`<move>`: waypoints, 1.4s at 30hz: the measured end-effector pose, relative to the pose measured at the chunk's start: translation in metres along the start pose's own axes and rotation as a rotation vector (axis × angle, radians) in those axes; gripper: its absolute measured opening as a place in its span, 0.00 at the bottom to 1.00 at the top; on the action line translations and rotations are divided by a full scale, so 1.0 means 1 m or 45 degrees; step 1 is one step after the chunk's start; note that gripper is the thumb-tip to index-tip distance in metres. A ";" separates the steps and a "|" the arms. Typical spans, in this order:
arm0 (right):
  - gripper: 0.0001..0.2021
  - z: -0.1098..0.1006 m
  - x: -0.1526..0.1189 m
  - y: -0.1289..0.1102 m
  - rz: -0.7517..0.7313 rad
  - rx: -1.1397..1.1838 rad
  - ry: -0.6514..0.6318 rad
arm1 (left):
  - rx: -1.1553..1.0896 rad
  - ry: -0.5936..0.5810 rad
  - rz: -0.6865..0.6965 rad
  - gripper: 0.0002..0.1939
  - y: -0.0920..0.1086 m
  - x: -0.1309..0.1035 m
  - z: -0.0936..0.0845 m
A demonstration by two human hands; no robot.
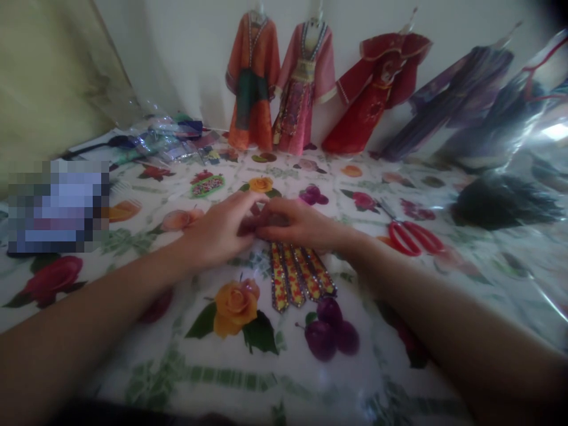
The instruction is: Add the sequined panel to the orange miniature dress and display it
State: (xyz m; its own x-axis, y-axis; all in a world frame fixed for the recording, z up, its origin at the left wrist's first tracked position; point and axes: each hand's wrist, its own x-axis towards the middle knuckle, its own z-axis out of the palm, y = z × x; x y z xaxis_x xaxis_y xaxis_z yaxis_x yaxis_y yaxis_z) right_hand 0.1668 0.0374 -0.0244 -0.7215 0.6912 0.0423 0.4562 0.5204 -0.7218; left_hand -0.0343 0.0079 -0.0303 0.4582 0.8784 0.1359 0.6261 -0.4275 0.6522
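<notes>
My left hand [222, 228] and my right hand [299, 223] meet at the middle of the table, fingertips together. Their fingers are curled closed around something too small and dim to make out. Below my right hand lie several yellow and red patterned strips [296, 275] with beaded edges and pointed ends; their upper ends go out of sight under the hand. Beyond the hands is a small green-rimmed tray [208, 186] of tiny beads.
Red-handled scissors [415, 236] lie right of my right hand. A blurred-out phone-like object [62, 207] is at left, plastic bags [164, 139] behind it. Small robes [255, 83] stand along the wall. A dark bundle [506, 198] sits at right on the flowered tablecloth [199, 355].
</notes>
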 end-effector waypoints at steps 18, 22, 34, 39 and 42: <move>0.07 -0.003 0.001 0.007 0.099 0.210 -0.010 | -0.073 -0.008 0.037 0.28 0.002 0.001 0.004; 0.09 -0.004 -0.001 0.007 0.098 0.275 -0.003 | -0.183 0.014 -0.042 0.21 0.000 0.002 0.002; 0.07 0.000 0.000 0.011 0.058 0.211 0.018 | -0.124 -0.089 -0.165 0.09 -0.008 0.006 0.000; 0.07 0.000 -0.002 0.009 0.060 0.224 -0.009 | -0.123 -0.099 -0.118 0.09 -0.010 0.007 0.000; 0.07 -0.001 -0.001 0.008 0.081 0.189 0.009 | -0.095 -0.103 -0.153 0.10 -0.009 0.007 -0.001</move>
State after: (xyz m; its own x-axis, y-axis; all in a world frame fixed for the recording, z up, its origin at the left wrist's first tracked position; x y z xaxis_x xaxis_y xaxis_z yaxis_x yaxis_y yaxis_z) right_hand 0.1719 0.0413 -0.0301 -0.6894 0.7243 -0.0023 0.4184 0.3956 -0.8175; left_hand -0.0373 0.0178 -0.0344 0.4338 0.9010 -0.0047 0.6323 -0.3006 0.7140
